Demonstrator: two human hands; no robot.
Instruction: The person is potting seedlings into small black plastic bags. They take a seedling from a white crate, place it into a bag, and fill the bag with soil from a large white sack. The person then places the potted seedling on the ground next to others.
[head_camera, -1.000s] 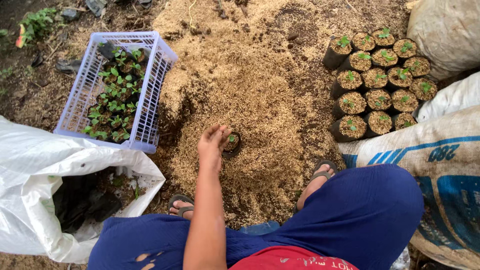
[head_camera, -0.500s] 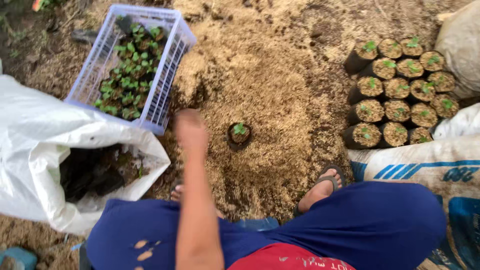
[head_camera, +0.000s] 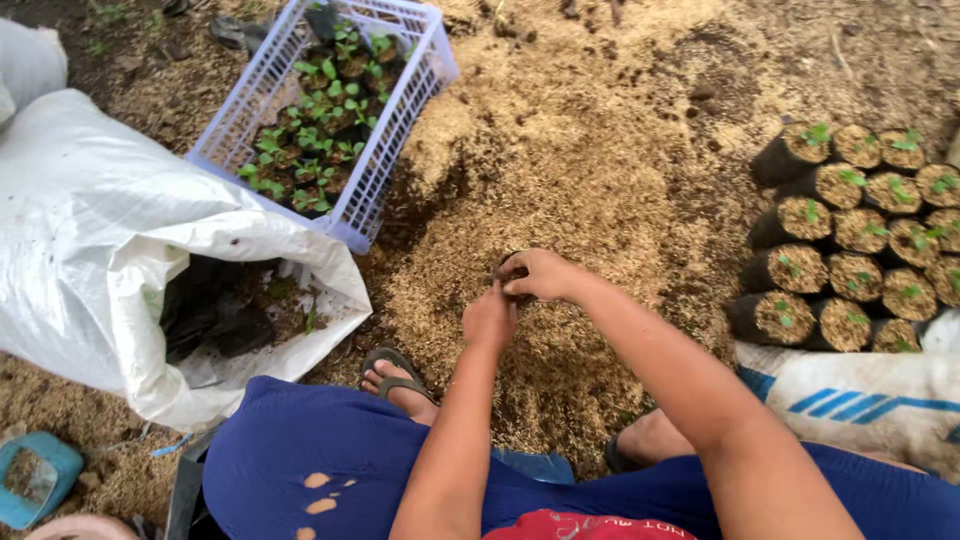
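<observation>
My right hand (head_camera: 538, 276) and my left hand (head_camera: 489, 318) meet over one spot on the rice-husk pile (head_camera: 580, 170). Between them only the dark rim of a small black pot (head_camera: 503, 269) shows; the rest is hidden by my fingers. My right hand's fingers curl around that rim. The left hand lies just below it with its back to the camera and its fingers bent down, so what it grips is hidden. Both forearms reach out from my lap, over my blue trousers.
A lilac plastic crate (head_camera: 400, 130) of green seedlings stands at the upper left. Beside it lies an open white sack (head_camera: 110, 220) with black bags inside. Rows of filled black pots (head_camera: 850, 240) lie at the right, above a woven sack (head_camera: 850, 385). My sandalled foot (head_camera: 395, 378) rests on the husk.
The left hand came back from the crate side to the pot, and my right hand has come in and closed on it. The pot's seedling, plainly seen before, is now covered.
</observation>
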